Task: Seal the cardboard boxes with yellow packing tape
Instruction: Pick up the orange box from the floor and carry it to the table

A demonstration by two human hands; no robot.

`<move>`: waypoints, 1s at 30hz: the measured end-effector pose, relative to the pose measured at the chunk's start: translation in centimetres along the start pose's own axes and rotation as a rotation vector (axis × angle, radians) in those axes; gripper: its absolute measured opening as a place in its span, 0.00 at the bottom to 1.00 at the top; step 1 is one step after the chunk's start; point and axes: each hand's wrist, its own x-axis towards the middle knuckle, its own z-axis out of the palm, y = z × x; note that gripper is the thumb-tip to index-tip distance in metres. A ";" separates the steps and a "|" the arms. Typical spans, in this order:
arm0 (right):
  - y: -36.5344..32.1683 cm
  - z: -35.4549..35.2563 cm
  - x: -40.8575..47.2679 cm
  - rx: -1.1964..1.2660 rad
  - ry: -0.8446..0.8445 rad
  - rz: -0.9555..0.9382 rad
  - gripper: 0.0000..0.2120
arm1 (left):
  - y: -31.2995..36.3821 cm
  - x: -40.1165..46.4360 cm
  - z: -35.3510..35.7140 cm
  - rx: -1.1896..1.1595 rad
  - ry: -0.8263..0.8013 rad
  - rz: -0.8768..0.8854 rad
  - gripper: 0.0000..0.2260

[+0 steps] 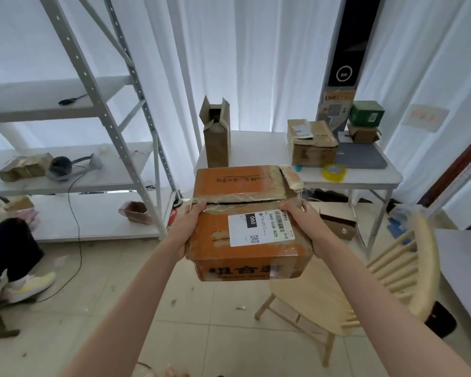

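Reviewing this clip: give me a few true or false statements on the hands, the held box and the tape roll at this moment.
1. Both hands grip the orange box. True: left hand, right hand.
2. The yellow tape roll lies on the white table. True.
3. The orange box rests on the wooden chair. False: it is held up in the air.
4. The tall box on the table is sealed. False: its top flaps stand open.

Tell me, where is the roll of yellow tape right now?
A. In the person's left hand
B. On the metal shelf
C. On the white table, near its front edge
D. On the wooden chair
C. The roll of yellow tape lies on the white table, while both hands hold the orange box.
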 end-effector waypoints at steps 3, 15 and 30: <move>-1.0 2.4 3.2 0.009 0.040 -0.006 0.18 | 2.0 4.4 -2.1 0.045 0.019 0.008 0.22; -4.3 4.3 16.3 0.047 0.148 0.013 0.21 | 7.5 20.2 -2.4 0.119 -0.139 -0.026 0.22; -8.4 -1.2 39.1 0.036 0.196 0.060 0.21 | 12.8 43.0 5.9 0.244 -0.179 -0.054 0.24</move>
